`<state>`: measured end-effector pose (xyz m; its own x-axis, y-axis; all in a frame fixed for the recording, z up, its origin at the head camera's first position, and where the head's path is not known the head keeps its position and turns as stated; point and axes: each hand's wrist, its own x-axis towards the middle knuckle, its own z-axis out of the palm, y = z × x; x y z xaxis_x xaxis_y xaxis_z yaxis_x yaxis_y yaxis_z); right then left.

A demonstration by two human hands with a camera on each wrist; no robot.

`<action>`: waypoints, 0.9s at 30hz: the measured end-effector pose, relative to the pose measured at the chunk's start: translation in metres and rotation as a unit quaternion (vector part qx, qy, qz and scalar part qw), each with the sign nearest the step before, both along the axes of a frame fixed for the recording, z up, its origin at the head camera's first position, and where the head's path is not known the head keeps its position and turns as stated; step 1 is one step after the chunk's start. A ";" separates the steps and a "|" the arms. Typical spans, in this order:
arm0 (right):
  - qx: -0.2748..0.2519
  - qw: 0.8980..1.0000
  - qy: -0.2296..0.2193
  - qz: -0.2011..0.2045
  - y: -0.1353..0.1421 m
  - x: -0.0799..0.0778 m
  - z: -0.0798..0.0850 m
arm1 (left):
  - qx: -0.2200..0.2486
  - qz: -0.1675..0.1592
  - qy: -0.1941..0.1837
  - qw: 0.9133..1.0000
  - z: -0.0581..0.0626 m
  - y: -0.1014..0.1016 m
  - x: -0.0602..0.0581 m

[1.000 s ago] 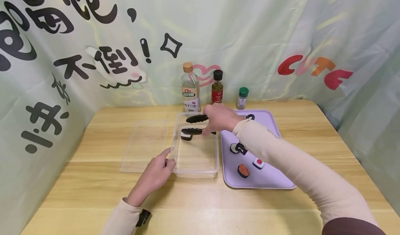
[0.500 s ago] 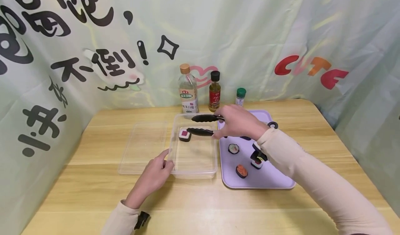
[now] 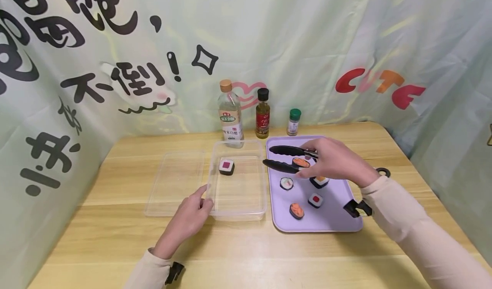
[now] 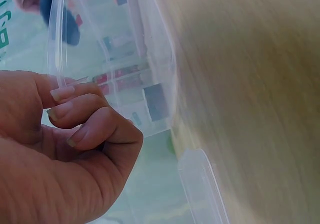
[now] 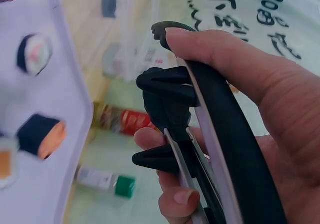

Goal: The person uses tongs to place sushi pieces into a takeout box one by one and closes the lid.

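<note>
My right hand (image 3: 336, 160) grips black-tipped kitchen tongs (image 5: 222, 114), their arms apart with nothing held between the tips. They hang over the lilac tray (image 3: 334, 220), where several sushi pieces lie: a round roll (image 3: 286, 183), an orange-topped piece (image 3: 296, 210), a red-centred roll (image 3: 315, 200) and others near the tongs, partly hidden. My left hand (image 3: 190, 214) pinches the rim of a clear plastic container (image 3: 238, 213) at its left side, with its fingers curled in the left wrist view. Inside the container sits one square sushi roll (image 3: 226, 166) with a dark pink centre.
A clear lid (image 3: 174, 184) lies flat left of the container. Behind stand a tall vinegar bottle (image 3: 231, 118), a black-capped oil bottle (image 3: 263, 116) and a green-capped shaker (image 3: 294, 122). A printed curtain (image 3: 300, 45) closes off the back and sides of the wooden table (image 3: 246, 255).
My right hand has carried the tongs rightward from above the container to over the tray. The pink-centred roll stays in the container, uncovered now. The left hand keeps its place at the rim.
</note>
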<state>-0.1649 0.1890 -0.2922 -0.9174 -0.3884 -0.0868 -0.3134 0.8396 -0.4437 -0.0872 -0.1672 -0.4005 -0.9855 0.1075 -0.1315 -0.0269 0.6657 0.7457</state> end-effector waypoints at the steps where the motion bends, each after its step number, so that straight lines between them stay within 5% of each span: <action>1: 0.001 1.000 0.002 -0.005 0.005 0.001 -0.001 | 0.001 0.000 0.000 1.000 0.000 0.000 0.000; 14: 0.012 0.999 -0.008 -0.048 0.055 0.003 -0.021 | -0.008 -0.001 0.001 1.000 -0.001 0.000 0.000; 27: 0.019 0.998 -0.028 -0.055 0.068 -0.008 -0.039 | 0.000 -0.002 0.005 1.000 -0.001 0.000 0.001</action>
